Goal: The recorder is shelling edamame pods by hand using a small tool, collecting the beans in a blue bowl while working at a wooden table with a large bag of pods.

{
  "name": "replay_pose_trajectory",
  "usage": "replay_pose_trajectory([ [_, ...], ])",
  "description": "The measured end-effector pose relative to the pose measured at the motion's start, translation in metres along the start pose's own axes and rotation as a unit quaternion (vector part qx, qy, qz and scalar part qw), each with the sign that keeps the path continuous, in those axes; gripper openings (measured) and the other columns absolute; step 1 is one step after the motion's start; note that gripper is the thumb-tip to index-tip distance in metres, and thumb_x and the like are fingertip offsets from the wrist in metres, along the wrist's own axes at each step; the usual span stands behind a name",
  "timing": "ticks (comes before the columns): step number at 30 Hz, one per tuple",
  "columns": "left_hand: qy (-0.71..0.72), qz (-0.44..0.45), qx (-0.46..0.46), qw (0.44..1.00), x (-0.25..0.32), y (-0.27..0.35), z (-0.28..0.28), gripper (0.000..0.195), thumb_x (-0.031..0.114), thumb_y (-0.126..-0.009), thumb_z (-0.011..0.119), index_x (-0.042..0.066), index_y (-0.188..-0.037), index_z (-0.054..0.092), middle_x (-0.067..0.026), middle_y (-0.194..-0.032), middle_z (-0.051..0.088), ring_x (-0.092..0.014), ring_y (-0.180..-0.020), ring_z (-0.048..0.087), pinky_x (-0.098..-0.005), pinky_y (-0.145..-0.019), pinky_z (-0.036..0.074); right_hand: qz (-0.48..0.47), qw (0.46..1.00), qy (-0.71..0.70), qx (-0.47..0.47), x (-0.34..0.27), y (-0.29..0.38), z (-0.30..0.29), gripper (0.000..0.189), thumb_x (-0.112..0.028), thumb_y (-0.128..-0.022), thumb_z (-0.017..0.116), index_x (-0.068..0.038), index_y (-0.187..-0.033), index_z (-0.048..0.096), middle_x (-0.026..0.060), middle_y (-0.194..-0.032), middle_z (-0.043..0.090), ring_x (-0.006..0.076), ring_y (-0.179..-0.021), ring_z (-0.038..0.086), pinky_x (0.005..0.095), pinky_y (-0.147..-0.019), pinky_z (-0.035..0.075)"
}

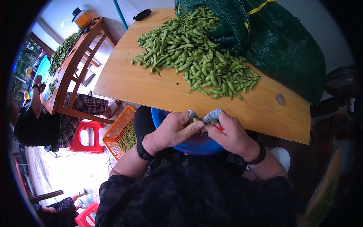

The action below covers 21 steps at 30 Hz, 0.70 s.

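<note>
My left hand grips a green soybean pod between thumb and fingers. Close beside it, my right hand is closed on a small red object, most of it hidden by the fingers. Grey cloth covers some fingertips of both hands. Beneath the hands, a blue plastic basin shows at the edge of the wooden table. On that table lies a large heap of green soybean pods, spilling from the mouth of a green woven sack.
An orange plastic basket with pods stands on the floor at left, near a red stool. A person sits at another wooden table with pods. A grey scrap and a black object lie on my table.
</note>
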<state>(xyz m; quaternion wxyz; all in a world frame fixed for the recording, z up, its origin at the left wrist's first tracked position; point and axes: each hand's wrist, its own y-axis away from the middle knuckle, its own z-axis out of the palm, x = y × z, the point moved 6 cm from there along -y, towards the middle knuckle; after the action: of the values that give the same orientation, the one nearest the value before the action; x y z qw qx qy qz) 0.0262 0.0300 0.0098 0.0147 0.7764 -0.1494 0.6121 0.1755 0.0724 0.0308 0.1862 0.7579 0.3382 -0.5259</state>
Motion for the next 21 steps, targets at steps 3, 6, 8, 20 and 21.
replay_pose_trajectory([
  [3, -0.045, 0.02, -0.021, 0.999, 0.005, 0.002, 0.004, 0.024, 0.023, -0.1, 0.051, 0.003, -0.112, 0.054, -0.0145, -0.081, 0.064, -0.035, -0.076, 0.064, -0.0388, -0.065, 0.05, -0.083, 0.99, 0.105, 0.032, -0.009, 0.003, 0.0, 0.017, -0.007, -0.088, 0.065, 0.0, -0.102, 0.059, 0.0109, -0.081, 0.066, 0.0218, -0.069, 0.066, 0.033, -0.064, 0.052],
  [6, -0.079, 0.026, -0.017, 0.996, 0.009, 0.002, 0.005, 0.024, 0.018, -0.099, 0.049, 0.0, -0.115, 0.049, -0.0174, -0.08, 0.062, -0.039, -0.076, 0.063, -0.0422, -0.066, 0.049, -0.096, 0.988, 0.108, 0.052, -0.013, 0.002, -0.002, 0.017, -0.007, -0.084, 0.066, 0.0, -0.097, 0.057, 0.0142, -0.078, 0.064, 0.0292, -0.068, 0.065, 0.0376, -0.061, 0.051],
  [8, -0.081, 0.051, -0.012, 0.995, 0.011, 0.001, 0.005, 0.024, 0.016, -0.097, 0.048, -0.001, -0.114, 0.047, -0.019, -0.079, 0.061, -0.041, -0.076, 0.061, -0.044, -0.066, 0.049, -0.102, 0.986, 0.122, 0.057, -0.014, 0.002, -0.001, 0.017, -0.008, -0.082, 0.067, 0.0, -0.092, 0.055, 0.0165, -0.075, 0.062, 0.0348, -0.067, 0.063, 0.0417, -0.058, 0.05],
  [20, -0.084, 0.039, 0.021, 0.995, 0.007, -0.003, 0.009, 0.021, 0.008, -0.085, 0.048, -0.004, -0.102, 0.045, -0.0234, -0.073, 0.055, -0.046, -0.071, 0.056, -0.0497, -0.063, 0.044, -0.21, 0.929, 0.299, 0.061, -0.025, 0.012, 0.01, 0.024, -0.009, -0.075, 0.069, -0.001, -0.085, 0.049, 0.0163, -0.078, 0.054, 0.0353, -0.071, 0.058, 0.0451, -0.061, 0.047],
  [21, -0.083, 0.037, 0.024, 0.996, 0.006, -0.003, 0.009, 0.021, 0.007, -0.083, 0.047, -0.005, -0.101, 0.045, -0.0233, -0.072, 0.055, -0.046, -0.07, 0.055, -0.0498, -0.062, 0.044, -0.216, 0.923, 0.311, 0.063, -0.024, 0.012, 0.01, 0.024, -0.007, -0.075, 0.067, 0.001, -0.09, 0.05, 0.0169, -0.08, 0.056, 0.0357, -0.07, 0.059, 0.0453, -0.061, 0.048],
])
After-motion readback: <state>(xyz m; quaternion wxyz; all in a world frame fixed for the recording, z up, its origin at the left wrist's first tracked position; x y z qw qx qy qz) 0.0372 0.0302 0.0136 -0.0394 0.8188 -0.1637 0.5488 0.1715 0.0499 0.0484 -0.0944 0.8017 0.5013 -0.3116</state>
